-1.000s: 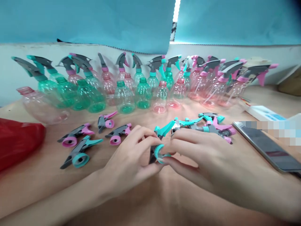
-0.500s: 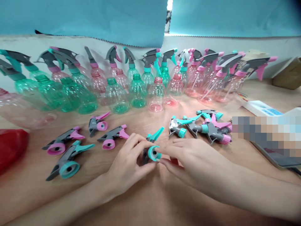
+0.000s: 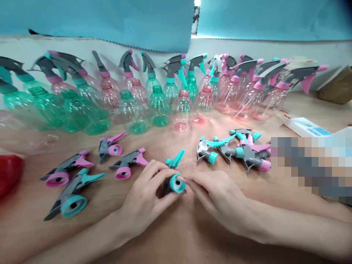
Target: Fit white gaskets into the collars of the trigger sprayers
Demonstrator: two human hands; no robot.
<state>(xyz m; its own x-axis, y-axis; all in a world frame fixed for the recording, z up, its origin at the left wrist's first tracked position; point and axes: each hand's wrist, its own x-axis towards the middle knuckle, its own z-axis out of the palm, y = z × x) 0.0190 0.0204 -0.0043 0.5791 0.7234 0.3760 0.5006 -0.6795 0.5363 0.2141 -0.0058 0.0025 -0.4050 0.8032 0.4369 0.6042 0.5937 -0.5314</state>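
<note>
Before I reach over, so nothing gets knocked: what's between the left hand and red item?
Pink-collared sprayer heads and one teal-collared sprayer head lie there, in the head view.

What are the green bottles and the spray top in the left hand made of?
Green bottles: probably glossy plastic; they're see-through with bright highlights.
Trigger sprayer in the left hand: likely hard, smooth plastic; its opaque teal cap looks molded.

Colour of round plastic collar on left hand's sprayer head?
Turquoise round plastic collar; shows best in head view.

Two hands [image 3: 147, 190] — one held spray head [image 3: 177, 183] — four heads [image 3: 72, 206] lying left.
</note>
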